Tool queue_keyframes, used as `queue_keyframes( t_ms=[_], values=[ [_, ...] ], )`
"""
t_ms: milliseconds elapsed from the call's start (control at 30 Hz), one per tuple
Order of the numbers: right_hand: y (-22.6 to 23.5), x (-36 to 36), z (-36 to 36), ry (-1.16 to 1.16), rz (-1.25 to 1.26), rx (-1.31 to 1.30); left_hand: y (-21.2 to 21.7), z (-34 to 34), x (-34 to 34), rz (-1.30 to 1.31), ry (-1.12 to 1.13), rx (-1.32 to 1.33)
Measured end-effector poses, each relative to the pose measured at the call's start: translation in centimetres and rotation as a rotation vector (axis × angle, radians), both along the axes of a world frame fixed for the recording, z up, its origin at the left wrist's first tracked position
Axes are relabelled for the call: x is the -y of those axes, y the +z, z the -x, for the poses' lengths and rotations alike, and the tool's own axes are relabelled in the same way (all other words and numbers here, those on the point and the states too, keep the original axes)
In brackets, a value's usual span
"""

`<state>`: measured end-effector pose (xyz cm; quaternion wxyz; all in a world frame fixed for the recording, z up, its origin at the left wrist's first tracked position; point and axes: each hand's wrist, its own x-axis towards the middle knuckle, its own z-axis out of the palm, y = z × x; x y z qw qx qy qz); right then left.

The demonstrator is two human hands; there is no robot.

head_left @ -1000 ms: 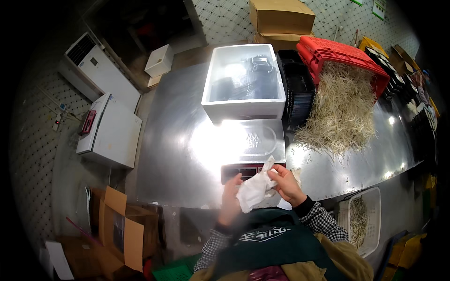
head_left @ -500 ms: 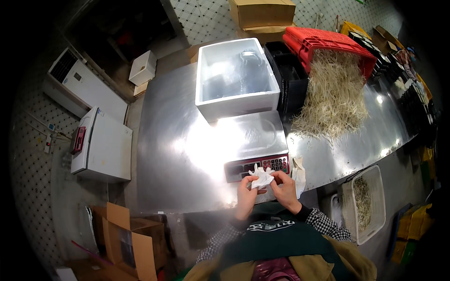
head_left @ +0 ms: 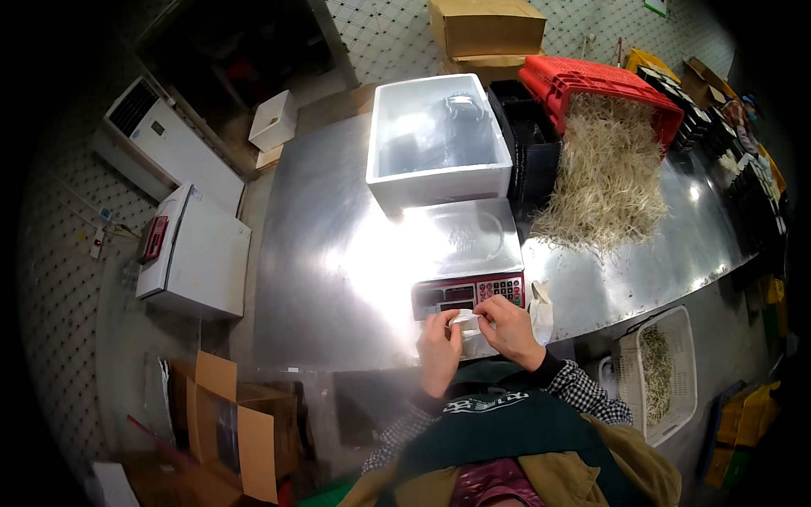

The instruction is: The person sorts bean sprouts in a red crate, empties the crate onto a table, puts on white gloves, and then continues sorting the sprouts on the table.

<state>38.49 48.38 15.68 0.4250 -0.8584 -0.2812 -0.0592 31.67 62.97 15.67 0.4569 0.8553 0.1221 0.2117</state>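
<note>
My left hand (head_left: 438, 353) and my right hand (head_left: 512, 333) pinch the edge of a thin white glove (head_left: 465, 318) between them, just in front of the scale. Part of the glove is hidden by my fingers. The digital scale (head_left: 473, 245) has a metal platform and a red panel with keys. Beside its right corner, near my right hand, lies another crumpled white piece (head_left: 541, 311), perhaps a second glove. Behind the scale stands a white foam box (head_left: 442, 188).
On the metal table (head_left: 312, 245), pale thin sprouts (head_left: 604, 186) spill from a tipped red crate (head_left: 591, 76). Black crates (head_left: 534, 165) stand beside the foam box. A white basket (head_left: 688, 372) sits below the right edge. Cardboard boxes (head_left: 258, 456) are at lower left.
The glove's fingers, which stuck up toward the scale, no longer show; my hands now grip it along its upper edge. The view has shifted slightly.
</note>
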Motion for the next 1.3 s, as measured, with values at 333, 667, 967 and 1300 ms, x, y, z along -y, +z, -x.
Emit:
queue_keyframes(
  t_ms=[333, 667, 967, 1300],
  values=[
    [-3.1, -1.4, 0.1, 0.154, -0.484, -0.790, 3.1, 2.7, 1.3, -0.304, 0.102, 0.307],
    [-1.0, -2.4, 2.6, 0.085, -0.149, -0.103, -3.2, 3.6, 2.1, 0.037, -0.010, -0.134],
    [-0.5, -2.2, 3.4, 0.178, -0.334, 0.094, -1.4, 1.8, 0.5, 1.255, -0.090, 0.140],
    [-2.1, -1.9, 2.5, 0.162, -0.409, -0.144, -4.7, 1.4, 1.3, 0.036, -0.126, -0.232]
  ],
)
